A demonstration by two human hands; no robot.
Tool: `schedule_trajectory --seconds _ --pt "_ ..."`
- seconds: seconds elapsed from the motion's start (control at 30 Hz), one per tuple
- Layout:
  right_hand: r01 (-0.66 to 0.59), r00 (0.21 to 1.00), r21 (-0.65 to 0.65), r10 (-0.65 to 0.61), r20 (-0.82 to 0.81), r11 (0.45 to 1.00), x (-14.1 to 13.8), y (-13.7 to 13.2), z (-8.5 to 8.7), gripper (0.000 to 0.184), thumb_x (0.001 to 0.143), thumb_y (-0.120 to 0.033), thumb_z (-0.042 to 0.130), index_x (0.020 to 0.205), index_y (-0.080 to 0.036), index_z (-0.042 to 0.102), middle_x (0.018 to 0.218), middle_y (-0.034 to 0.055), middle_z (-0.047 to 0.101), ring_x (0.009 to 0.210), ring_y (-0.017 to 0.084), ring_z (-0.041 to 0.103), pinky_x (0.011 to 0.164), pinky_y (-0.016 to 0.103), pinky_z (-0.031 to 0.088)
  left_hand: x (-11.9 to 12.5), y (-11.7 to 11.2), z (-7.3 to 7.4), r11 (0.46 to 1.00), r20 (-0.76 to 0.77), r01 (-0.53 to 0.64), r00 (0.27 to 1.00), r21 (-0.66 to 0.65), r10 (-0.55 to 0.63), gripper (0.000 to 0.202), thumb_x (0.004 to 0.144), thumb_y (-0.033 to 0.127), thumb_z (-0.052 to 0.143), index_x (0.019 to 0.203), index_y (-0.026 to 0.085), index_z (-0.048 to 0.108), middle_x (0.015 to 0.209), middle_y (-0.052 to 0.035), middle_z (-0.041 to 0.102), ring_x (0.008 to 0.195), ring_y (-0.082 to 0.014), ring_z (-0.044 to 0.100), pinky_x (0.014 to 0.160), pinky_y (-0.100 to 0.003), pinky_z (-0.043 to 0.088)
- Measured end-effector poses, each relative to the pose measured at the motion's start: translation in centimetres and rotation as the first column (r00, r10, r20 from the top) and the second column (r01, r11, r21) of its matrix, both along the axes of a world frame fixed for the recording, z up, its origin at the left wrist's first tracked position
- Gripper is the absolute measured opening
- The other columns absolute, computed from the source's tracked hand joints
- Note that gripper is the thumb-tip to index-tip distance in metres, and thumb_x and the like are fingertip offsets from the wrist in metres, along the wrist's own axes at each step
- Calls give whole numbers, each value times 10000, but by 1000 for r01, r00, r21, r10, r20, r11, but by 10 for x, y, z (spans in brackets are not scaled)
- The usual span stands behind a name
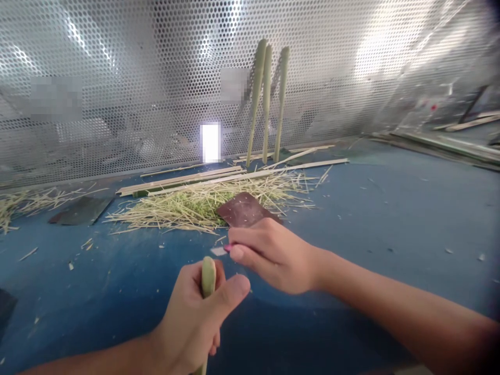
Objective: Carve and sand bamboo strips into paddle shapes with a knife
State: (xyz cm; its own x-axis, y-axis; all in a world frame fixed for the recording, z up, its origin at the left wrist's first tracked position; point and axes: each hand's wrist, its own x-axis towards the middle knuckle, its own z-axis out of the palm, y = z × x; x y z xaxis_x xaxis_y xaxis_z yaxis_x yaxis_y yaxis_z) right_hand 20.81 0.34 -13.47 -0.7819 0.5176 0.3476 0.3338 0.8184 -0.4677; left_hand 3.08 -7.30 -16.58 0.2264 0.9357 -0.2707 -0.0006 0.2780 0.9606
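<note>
My left hand (195, 317) is closed round a pale green bamboo stick (208, 276); its end sticks up between thumb and fingers. My right hand (269, 252) hovers just above and to the right, fingers curled in a grip on a dark reddish-brown flat blade (242, 208) that juts out beyond the knuckles. A small pink tip (227, 248) shows at the right fingertips. Just beyond both hands lies a heap of thin yellow-green shavings (195, 205) on the blue table (390, 219).
Three peeled green sticks (267, 99) lean upright against a perforated metal wall (117, 78) at the back. Long thin bamboo slats (183, 179) lie behind the shavings. A dark flat piece (80, 211) lies at left, with more shavings (23, 203) at the far left.
</note>
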Motion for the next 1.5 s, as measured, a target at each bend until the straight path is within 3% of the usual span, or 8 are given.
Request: schedule_trajectory --seconds 0.23,0.5,0.7,0.87,0.97,1.2,1.37,1.5 --pt "-96 993 -142 105 56 985 -1 -4 1 342 1032 -384 317 742 -214 380 588 -48 402 495 95 345 507 253 244 2 -1 0 1000 -59 13 998 0 -13 636 674 804 610 563 223 376 342 103 281 295 -42 239 334 -197 194" --pt "-86 987 -236 115 115 968 -2 -13 15 329 1023 -331 325 716 -216 360 559 -52 386 478 92 329 495 248 237 1 -5 12 986 -124 99 989 134 -83 606 845 719 491 548 220 318 409 80 257 380 -68 253 401 -243 197" --pt "-42 984 -167 69 162 985 -3 -22 19 331 1018 -321 317 712 -215 381 544 -42 429 461 98 350 489 270 212 2 -9 6 987 -135 67 990 147 -47 591 861 695 488 559 232 280 459 94 145 391 -70 116 378 -262 83" --pt "100 977 -23 -94 192 995 -5 -24 11 332 1015 -321 331 722 -205 435 560 -30 472 471 106 336 506 287 190 5 -13 3 992 -144 -7 989 128 26 612 839 718 498 560 230 257 493 84 163 440 -77 154 412 -256 144" --pt "162 980 -34 -157 125 986 -5 -22 10 385 1034 -385 305 713 -206 422 572 -32 462 488 104 347 514 279 197 6 -13 7 987 -164 -17 985 158 43 626 825 748 487 558 220 284 484 71 253 436 -71 226 424 -250 190" --pt "-109 990 -199 124 62 974 1 -16 16 317 1021 -341 337 729 -219 355 570 -55 380 476 94 332 497 253 233 5 -10 16 991 -129 11 992 137 6 625 764 787 530 575 216 362 413 76 301 361 -55 263 375 -228 175" --pt "-147 987 -171 157 45 974 2 -13 13 293 1015 -329 355 742 -221 358 587 -50 380 485 97 322 498 253 242 5 -8 11 997 -104 73 992 23 -70 619 744 806 531 584 218 417 375 70 335 328 -65 291 353 -222 208" --pt "-137 986 -173 151 70 975 1 -14 13 294 1012 -318 364 734 -221 347 577 -55 367 478 94 306 490 254 229 5 -7 9 994 -167 71 984 84 -56 642 771 793 511 534 217 357 354 62 322 329 -63 295 358 -231 166"
